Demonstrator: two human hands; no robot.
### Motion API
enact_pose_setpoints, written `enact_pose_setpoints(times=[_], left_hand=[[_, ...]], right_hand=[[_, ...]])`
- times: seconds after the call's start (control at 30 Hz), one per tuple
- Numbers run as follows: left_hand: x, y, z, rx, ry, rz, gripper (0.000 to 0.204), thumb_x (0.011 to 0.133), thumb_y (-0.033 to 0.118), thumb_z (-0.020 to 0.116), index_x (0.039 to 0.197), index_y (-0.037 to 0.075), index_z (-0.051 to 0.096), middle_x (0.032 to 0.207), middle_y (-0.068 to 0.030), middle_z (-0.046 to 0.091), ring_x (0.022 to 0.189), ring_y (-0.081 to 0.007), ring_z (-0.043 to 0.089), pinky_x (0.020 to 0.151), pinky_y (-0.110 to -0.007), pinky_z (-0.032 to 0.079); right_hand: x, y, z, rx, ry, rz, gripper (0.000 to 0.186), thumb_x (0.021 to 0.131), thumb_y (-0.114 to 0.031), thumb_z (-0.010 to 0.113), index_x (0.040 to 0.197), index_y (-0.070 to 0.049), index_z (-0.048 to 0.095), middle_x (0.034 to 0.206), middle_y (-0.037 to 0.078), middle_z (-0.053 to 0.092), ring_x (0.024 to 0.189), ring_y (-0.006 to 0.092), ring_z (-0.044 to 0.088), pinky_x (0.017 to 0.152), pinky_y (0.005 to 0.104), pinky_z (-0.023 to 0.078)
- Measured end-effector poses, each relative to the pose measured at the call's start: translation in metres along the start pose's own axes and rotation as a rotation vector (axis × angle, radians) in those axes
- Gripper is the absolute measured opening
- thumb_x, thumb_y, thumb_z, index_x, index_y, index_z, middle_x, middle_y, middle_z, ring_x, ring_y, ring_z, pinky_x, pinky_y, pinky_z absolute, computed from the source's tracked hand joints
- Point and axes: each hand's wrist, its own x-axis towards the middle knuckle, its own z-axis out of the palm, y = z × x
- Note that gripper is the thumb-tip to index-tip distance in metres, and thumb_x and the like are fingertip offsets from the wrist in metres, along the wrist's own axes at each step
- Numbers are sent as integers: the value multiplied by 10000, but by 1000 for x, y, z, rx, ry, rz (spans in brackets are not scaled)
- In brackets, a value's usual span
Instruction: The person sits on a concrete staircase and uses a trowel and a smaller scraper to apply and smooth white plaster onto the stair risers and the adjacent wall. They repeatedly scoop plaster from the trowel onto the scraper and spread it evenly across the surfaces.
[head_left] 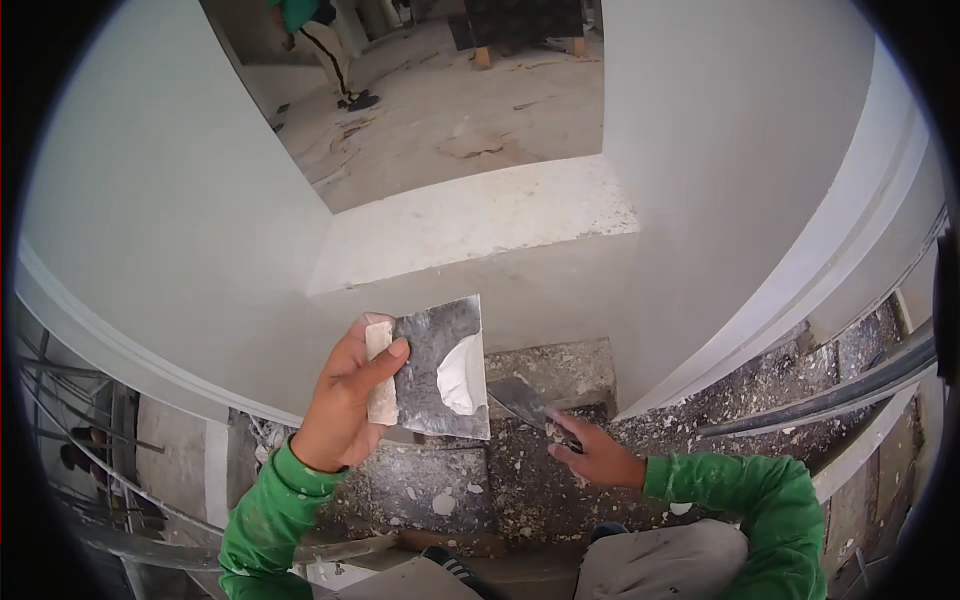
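Observation:
My left hand (352,393) grips the pale handle edge of a flat metal plastering blade (428,350), thumb pressed on its face. A lump of white putty (461,376) sticks to the blade's right side. Just to the right and lower, my right hand (595,452) is closed around the dark handle of a putty knife (519,399). The knife's grey blade points up and left, with its tip close to the plastering blade's lower right edge; I cannot tell whether they touch. Both forearms are in green sleeves spotted with white.
Ahead is an opening with a white sill (480,215) between smooth grey-white walls (735,150). Beyond it a person (322,45) stands on a dusty floor. Below me, planks (430,490) carry scattered putty flakes. Metal scaffold tubes (830,385) run at both sides.

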Motion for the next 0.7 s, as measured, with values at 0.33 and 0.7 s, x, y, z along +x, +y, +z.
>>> enact_pose_setpoints(times=[0.33,0.7], left_hand=[[-85,-2,-11,-210,169,7,226,900,16,488,1123,42,460,1007,-52,558,910,-133,571,779,-289,483],[-151,-35,-28,26,648,55,437,842,96,514,1253,-12,408,1152,-153,544,1043,-254,567,900,-368,479]], right_hand=[[143,-18,109,203,821,-229,509,979,-223,355,1415,9,229,1432,216,295,1330,322,276,1086,390,201],[203,-6,128,573,1414,143,478,971,-131,369,1435,-101,258,1189,229,446,1067,344,476,906,401,381]])
